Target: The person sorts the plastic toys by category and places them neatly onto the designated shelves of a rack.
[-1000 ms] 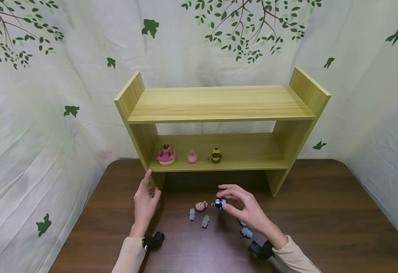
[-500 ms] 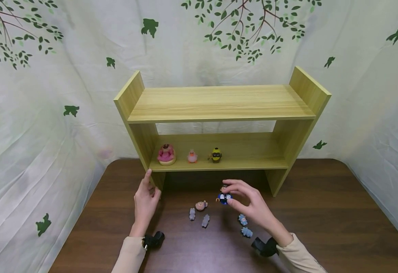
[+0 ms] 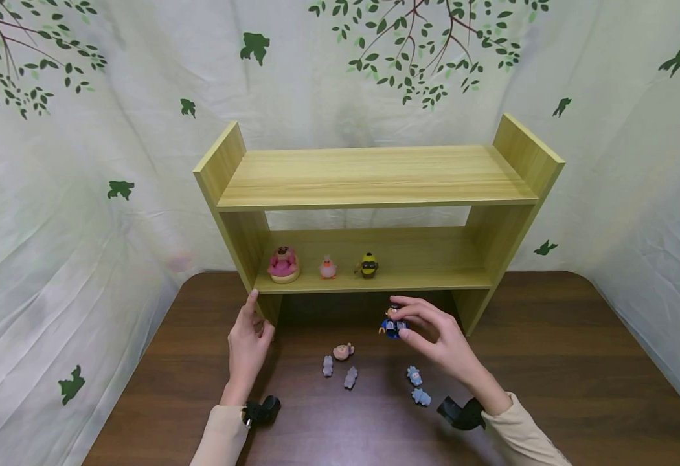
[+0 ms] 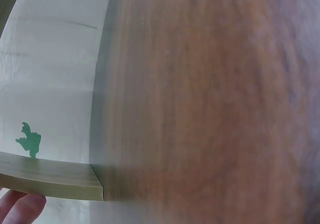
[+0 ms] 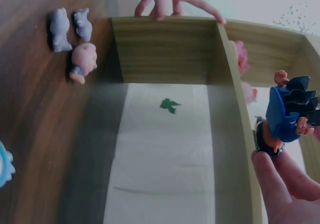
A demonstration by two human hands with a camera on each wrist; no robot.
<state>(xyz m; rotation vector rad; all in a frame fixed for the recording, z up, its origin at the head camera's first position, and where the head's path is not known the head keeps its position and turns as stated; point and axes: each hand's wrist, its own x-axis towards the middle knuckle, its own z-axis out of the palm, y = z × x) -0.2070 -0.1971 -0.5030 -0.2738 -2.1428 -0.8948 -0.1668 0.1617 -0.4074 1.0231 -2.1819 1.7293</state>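
Observation:
A small toy figure (image 3: 394, 321) with a blue body, orange hands and dark legs is pinched between the thumb and fingers of my right hand (image 3: 442, 336). It is off the table, in front of the gap under the lower shelf. In the right wrist view the toy figure (image 5: 285, 111) appears close by the shelf board. My left hand (image 3: 248, 343) touches the left side panel of the wooden shelf (image 3: 375, 175), its index finger reaching up to the lower board's corner. On that board stand a pink bear figure (image 3: 284, 265), a pink duck-like figure (image 3: 328, 267) and a yellow-and-black figure (image 3: 368, 266).
On the brown table (image 3: 579, 375) lie a peach-coloured figure (image 3: 343, 351), two grey figures (image 3: 328, 366) and two light-blue figures (image 3: 420, 397). A white leaf-print cloth (image 3: 113, 259) hangs behind and beside the table.
My right hand has risen and moved right and toward the shelf with the toy figure, uncovering the light-blue figures. The left hand stays at the side panel.

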